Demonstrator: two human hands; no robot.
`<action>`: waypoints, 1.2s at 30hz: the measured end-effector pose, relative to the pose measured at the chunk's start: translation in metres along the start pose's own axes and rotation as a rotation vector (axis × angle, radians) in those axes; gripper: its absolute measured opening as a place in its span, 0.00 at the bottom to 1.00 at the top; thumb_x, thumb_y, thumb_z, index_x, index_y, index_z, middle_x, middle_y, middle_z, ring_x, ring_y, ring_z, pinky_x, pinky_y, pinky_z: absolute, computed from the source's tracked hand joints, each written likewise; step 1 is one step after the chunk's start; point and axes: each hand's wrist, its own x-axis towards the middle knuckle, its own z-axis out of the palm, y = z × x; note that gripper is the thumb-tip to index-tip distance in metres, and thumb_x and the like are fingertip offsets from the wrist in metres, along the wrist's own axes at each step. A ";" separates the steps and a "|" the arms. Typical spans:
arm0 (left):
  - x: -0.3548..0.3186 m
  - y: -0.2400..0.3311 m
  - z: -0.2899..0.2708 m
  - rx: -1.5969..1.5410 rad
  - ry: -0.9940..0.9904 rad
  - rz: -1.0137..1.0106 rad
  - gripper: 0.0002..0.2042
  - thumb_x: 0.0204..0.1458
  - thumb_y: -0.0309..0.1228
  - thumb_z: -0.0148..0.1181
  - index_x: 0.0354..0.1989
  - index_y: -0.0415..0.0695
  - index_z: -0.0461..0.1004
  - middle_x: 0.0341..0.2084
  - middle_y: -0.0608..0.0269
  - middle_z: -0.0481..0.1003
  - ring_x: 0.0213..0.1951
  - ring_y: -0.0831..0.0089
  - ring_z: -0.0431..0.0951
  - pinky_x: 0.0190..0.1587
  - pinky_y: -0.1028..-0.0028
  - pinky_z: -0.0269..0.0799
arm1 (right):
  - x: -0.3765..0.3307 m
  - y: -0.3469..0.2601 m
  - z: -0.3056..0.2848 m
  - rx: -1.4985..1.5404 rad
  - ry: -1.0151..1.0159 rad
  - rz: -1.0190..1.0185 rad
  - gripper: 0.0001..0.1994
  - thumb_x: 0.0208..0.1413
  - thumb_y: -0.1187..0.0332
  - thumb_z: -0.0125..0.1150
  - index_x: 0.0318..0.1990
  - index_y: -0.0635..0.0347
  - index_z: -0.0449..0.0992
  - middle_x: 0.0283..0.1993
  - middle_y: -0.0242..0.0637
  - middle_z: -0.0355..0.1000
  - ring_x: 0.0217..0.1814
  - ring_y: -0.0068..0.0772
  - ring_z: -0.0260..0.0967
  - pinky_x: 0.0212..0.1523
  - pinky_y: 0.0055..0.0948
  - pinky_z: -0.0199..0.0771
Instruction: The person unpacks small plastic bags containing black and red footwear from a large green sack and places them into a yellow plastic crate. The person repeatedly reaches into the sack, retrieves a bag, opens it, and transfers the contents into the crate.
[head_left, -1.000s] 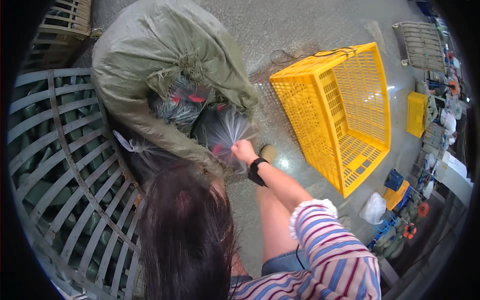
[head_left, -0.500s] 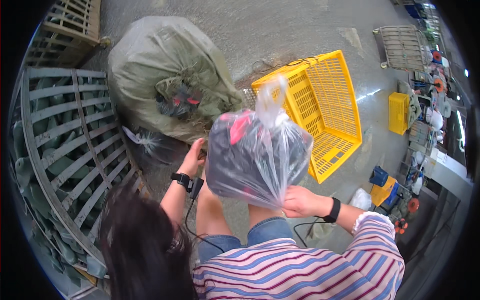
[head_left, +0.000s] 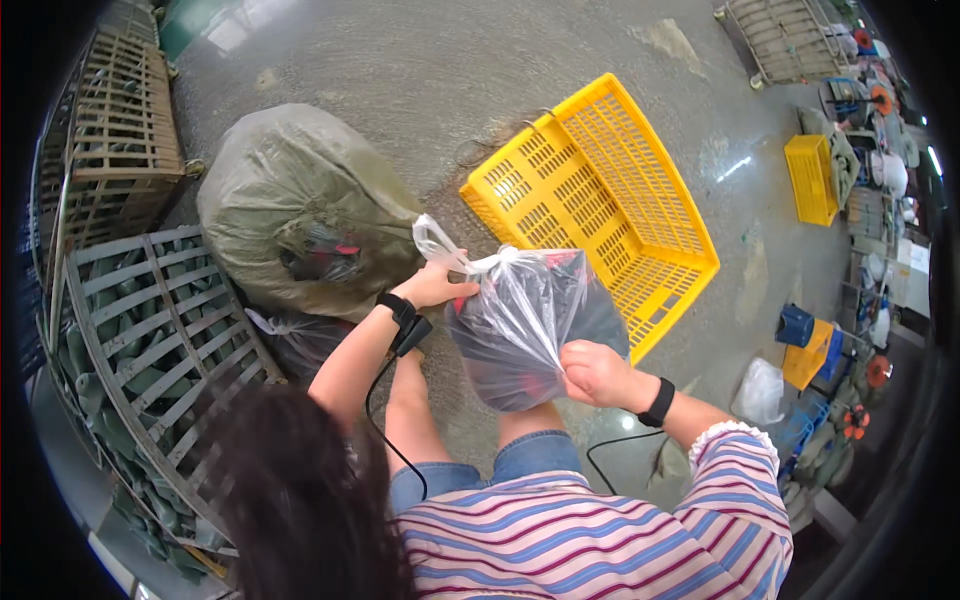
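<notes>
The clear bag point(head_left: 520, 335), knotted at the top, holds dark stuff with bits of red. The green sack point(head_left: 300, 190) lies on the floor point(head_left: 440, 110), more bagged dark and red stuff showing in its mouth; a dark bag point(head_left: 300, 342) sits beside it. The slatted rack point(head_left: 180, 312) holds green pieces point(head_left: 90, 393). The yellow crate point(head_left: 520, 185) stands beyond the clear bag, partly hidden by it.

The clear bag hangs between the hands, above the knees. The right hand point(head_left: 598, 374) is closed on gathered plastic at its near right side, forearm angled inward. The left hand point(head_left: 437, 285) reaches forward, fingers partly curled beside the knot; whether they grip cannot be told.
</notes>
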 end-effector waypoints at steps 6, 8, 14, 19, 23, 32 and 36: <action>0.054 0.144 0.065 -0.677 -0.075 0.088 0.24 0.48 0.32 0.61 0.53 0.35 0.66 0.50 0.59 0.69 0.50 0.76 0.67 0.53 0.75 0.63 | -0.077 0.005 -0.071 -0.003 0.035 0.031 0.06 0.37 0.75 0.59 0.21 0.62 0.67 0.28 0.38 0.66 0.36 0.41 0.67 0.39 0.34 0.70; 0.067 0.185 0.074 -0.612 -0.041 0.180 0.18 0.50 0.29 0.59 0.49 0.35 0.70 0.47 0.62 0.71 0.46 0.79 0.69 0.49 0.77 0.64 | -0.112 0.022 -0.078 -0.038 0.035 0.134 0.05 0.37 0.74 0.59 0.21 0.62 0.68 0.29 0.38 0.67 0.36 0.40 0.67 0.38 0.34 0.71; 0.081 0.213 0.117 -0.469 -0.125 0.286 0.10 0.51 0.26 0.58 0.40 0.39 0.69 0.39 0.70 0.64 0.42 0.80 0.65 0.46 0.78 0.61 | -0.206 0.085 -0.036 -0.156 0.330 0.704 0.04 0.47 0.72 0.58 0.25 0.62 0.71 0.31 0.39 0.69 0.32 0.41 0.68 0.32 0.37 0.70; 0.093 0.248 0.134 -0.103 0.096 0.168 0.10 0.45 0.23 0.55 0.35 0.36 0.64 0.31 0.50 0.65 0.35 0.59 0.68 0.40 0.68 0.64 | -0.110 0.067 -0.069 0.323 0.601 0.755 0.11 0.54 0.63 0.57 0.27 0.61 0.71 0.25 0.34 0.67 0.25 0.30 0.67 0.26 0.25 0.68; 0.104 0.249 0.166 0.075 0.206 0.444 0.11 0.41 0.18 0.49 0.36 0.37 0.63 0.34 0.46 0.66 0.38 0.44 0.68 0.38 0.59 0.66 | -0.086 0.096 -0.085 0.919 0.823 1.014 0.17 0.58 0.59 0.53 0.24 0.62 0.69 0.19 0.29 0.65 0.18 0.20 0.62 0.20 0.22 0.64; 0.098 0.220 0.149 0.193 0.318 0.366 0.10 0.38 0.18 0.50 0.30 0.42 0.72 0.32 0.58 0.73 0.39 0.53 0.71 0.39 0.65 0.68 | -0.110 0.028 -0.164 0.628 0.652 0.448 0.16 0.58 0.57 0.52 0.34 0.63 0.72 0.26 0.36 0.72 0.26 0.27 0.70 0.28 0.23 0.67; 0.091 0.246 0.151 0.193 0.288 0.575 0.12 0.33 0.15 0.52 0.29 0.43 0.73 0.33 0.65 0.73 0.39 0.60 0.66 0.43 0.71 0.63 | -0.126 0.090 -0.153 0.597 0.752 0.526 0.16 0.49 0.67 0.61 0.46 0.60 0.70 0.49 0.45 0.67 0.49 0.39 0.67 0.49 0.33 0.67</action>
